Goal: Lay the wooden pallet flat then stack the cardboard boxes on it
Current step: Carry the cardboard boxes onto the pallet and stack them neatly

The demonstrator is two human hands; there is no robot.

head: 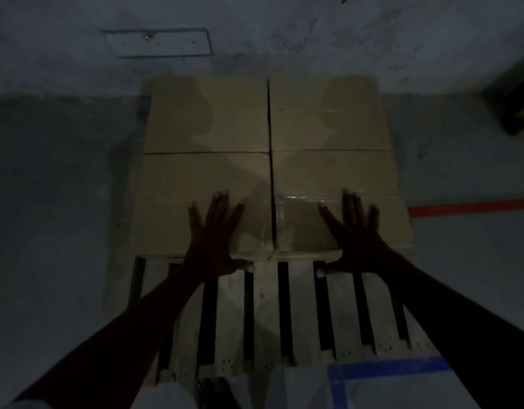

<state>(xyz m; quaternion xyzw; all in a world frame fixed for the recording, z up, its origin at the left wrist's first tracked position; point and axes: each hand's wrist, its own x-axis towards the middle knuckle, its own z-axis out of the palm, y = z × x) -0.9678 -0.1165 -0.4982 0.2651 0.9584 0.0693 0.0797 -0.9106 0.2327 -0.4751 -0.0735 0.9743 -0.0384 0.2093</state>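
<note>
The wooden pallet (263, 314) lies flat on the floor, its pale slats running away from me. Several cardboard boxes stand on its far half, packed edge to edge. My left hand (213, 234) rests flat with spread fingers on the near left box (172, 202), thumb hanging over its front edge. My right hand (355, 231) lies flat the same way on the near right box (381, 184), which has clear tape on its top. Behind them are the far left box (207, 113) and the far right box (328, 113). The scene is dim.
A grey wall rises just behind the boxes, with a pale rectangular plate (159, 42) on it. A dark box (514, 104) sits at the far right. A red floor line (470, 208) runs off right, and blue tape (384, 369) marks the floor near my feet.
</note>
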